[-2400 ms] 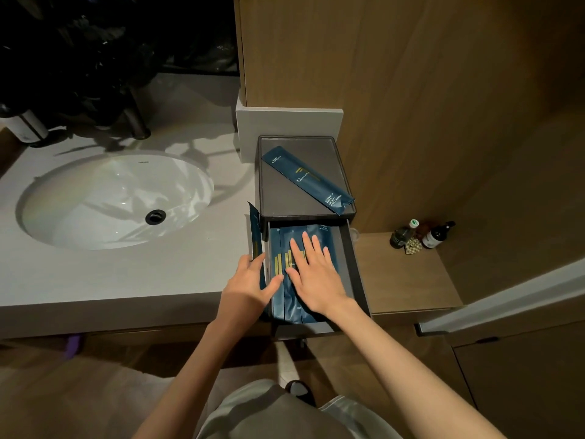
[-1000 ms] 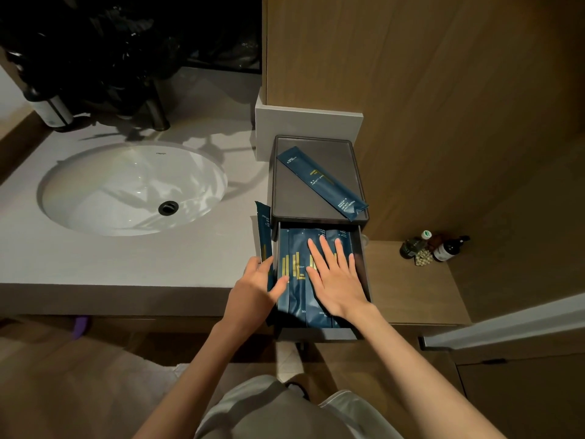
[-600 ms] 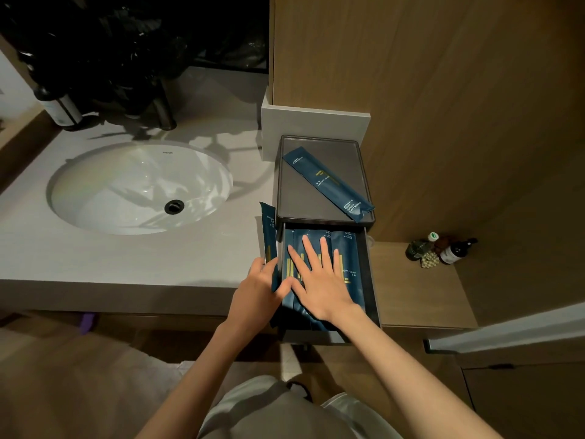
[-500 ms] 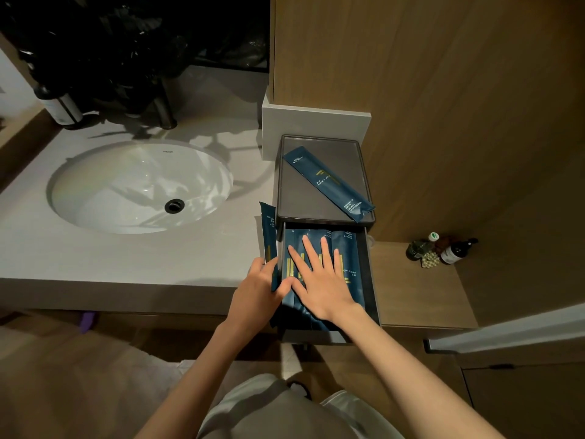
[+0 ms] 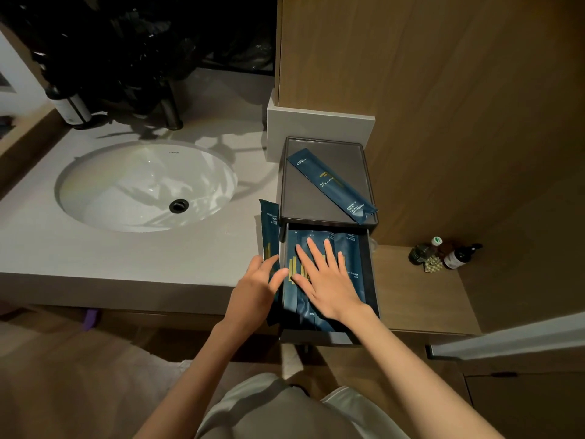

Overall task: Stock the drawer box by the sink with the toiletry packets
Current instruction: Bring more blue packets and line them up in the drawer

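The dark drawer box [image 5: 304,198] stands on the counter right of the sink, with its drawer [image 5: 372,280] pulled out toward me. Several dark blue toiletry packets [image 5: 351,248] with gold print lie side by side in the drawer. My right hand [image 5: 329,280] presses flat on them with fingers spread. My left hand [image 5: 253,293] grips another blue packet [image 5: 269,229] that stands on edge against the drawer's left side, thumb reaching over the rim. One long blue packet [image 5: 332,185] lies diagonally on the box's top.
The white sink [image 5: 145,185] with a dark faucet [image 5: 172,112] and a dispenser bottle [image 5: 71,109] lies to the left. A lower wooden shelf [image 5: 411,296] on the right carries small bottles [image 5: 456,256]. A wooden wall panel rises right behind the box.
My right hand has slid a little leftward over the packets in the drawer. My left hand stays at the drawer's left side with its packet. The view has shifted slightly.
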The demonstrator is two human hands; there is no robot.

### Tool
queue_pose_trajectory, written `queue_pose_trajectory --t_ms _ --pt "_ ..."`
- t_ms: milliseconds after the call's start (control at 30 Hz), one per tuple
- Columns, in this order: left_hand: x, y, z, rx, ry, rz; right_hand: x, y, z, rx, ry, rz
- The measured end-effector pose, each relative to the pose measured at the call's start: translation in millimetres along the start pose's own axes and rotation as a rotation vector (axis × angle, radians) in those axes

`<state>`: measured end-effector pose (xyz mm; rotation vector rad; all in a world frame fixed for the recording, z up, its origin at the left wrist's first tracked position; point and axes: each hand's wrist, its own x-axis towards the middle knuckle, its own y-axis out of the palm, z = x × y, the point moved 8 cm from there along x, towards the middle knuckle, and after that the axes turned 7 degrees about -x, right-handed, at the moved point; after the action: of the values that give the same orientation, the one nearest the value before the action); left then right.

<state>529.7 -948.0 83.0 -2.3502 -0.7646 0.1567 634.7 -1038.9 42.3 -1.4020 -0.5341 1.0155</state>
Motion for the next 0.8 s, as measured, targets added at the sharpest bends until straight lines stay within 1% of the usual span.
queue_pose_trajectory --t_ms 33,133,233,300,400,500,600,700,800 --pt "0 -5 1 0.006 0.006 -0.014 -3 -7 -1 0.077 0.002 -0.01" --pt "0 -29 15 -0.109 -0.118 -0.102 -15 -38 -2 0.285 -0.013 -0.111" --pt "-1 -56 14 -0.218 -0.107 -0.213 -27 -70 0 0.417 -0.045 -0.247" --pt "0 -67 7 -0.315 -0.111 -0.236 -32 -89 4 0.543 -0.055 -0.337" --pt "3 -72 -12 -0.493 -0.079 -0.21 -38 -113 10 0.758 -0.032 -0.426" --pt "6 -59 -26 -0.705 -0.096 -0.14 -39 -126 14 0.952 0.013 -0.461" --pt "5 -39 -35 -0.84 -0.132 -0.047 -39 -127 12 1.029 0.056 -0.474" --pt "2 -22 -39 -0.84 -0.152 0.018 -42 -121 3 1.076 0.092 -0.497" --pt "1 -19 -42 -0.769 -0.129 0.004 -46 -113 -12 1.192 0.146 -0.481"
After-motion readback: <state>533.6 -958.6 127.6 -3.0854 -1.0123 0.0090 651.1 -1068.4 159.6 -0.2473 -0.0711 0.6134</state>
